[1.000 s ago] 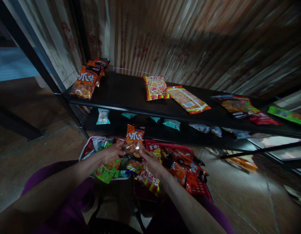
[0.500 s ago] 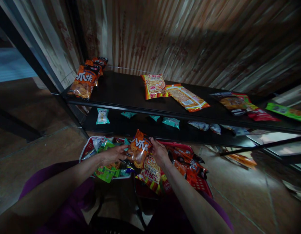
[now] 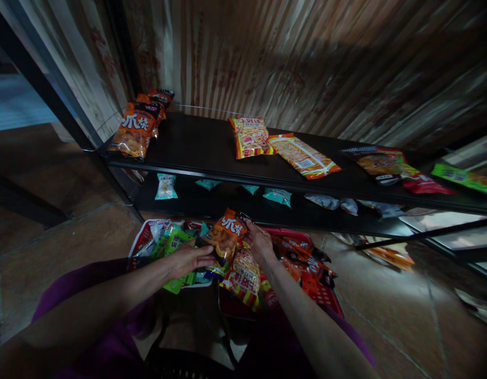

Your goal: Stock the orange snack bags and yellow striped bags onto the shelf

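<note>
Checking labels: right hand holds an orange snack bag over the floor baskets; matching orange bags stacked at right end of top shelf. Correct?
One error: head view shows the matching orange bags stacked at the left end of the top shelf, not the right. The right hand does hold an orange snack bag over the floor baskets.

Top shelf [image 3: 199,150]: black board running left to right along the wall.
Left end: orange bags [image 3: 136,129], overlapped in a row (the front one hangs over the edge).
Middle: yellow bag [image 3: 250,138] flat, striped bag [image 3: 304,157] touching its right side.
Right end: dark bag [image 3: 375,167] overlapping a red bag [image 3: 423,185]; green bag [image 3: 462,179] beyond.
Lower shelf [image 3: 227,206]: teal packets [image 3: 165,186] spaced along it, grey packets [image 3: 330,201] to the right.
Floor [image 3: 61,237]: brown tiles; white basket [image 3: 142,239] and red basket [image 3: 326,301] side by side, both full of packets.
</note>
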The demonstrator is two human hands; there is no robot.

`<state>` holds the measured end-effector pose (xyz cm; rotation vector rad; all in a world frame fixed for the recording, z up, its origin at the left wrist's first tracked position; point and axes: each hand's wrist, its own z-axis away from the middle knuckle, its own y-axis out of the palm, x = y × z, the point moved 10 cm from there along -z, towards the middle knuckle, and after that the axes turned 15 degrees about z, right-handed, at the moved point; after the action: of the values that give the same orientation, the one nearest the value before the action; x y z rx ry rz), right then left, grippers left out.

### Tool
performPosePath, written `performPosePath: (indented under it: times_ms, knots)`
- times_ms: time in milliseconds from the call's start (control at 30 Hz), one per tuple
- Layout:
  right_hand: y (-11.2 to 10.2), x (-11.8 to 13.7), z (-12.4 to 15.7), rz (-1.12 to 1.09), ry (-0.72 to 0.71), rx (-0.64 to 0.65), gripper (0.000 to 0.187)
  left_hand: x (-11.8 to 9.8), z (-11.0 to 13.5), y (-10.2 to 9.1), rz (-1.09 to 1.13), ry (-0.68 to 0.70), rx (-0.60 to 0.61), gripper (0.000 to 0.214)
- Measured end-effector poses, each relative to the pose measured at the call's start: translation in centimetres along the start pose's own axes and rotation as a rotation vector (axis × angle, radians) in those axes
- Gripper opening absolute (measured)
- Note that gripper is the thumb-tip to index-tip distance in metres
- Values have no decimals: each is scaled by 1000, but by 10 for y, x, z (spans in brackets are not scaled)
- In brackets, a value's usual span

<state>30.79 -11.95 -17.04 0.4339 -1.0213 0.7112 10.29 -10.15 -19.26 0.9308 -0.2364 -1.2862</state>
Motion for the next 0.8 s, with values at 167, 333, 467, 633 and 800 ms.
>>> performPosePath:
  times_ms: [167,333,467,633,800]
  knots:
    - [3,-2,-3,-20,22,31,31,0,-3,-2,-20,54,-18,39]
    - [3,-2,-8,-60,31,68,26,-5,0,8,-103,56,27,32]
    - [8,-1,-8,-95,10,112,28,-9,2,9,-162,68,28,36]
    - [13,0,-7,-106,-17,147,28,-15,2,7,-191,99,28,47]
    - [19,5,-2,-116,-18,187,32,-15,5,9,-220,91,46,57]
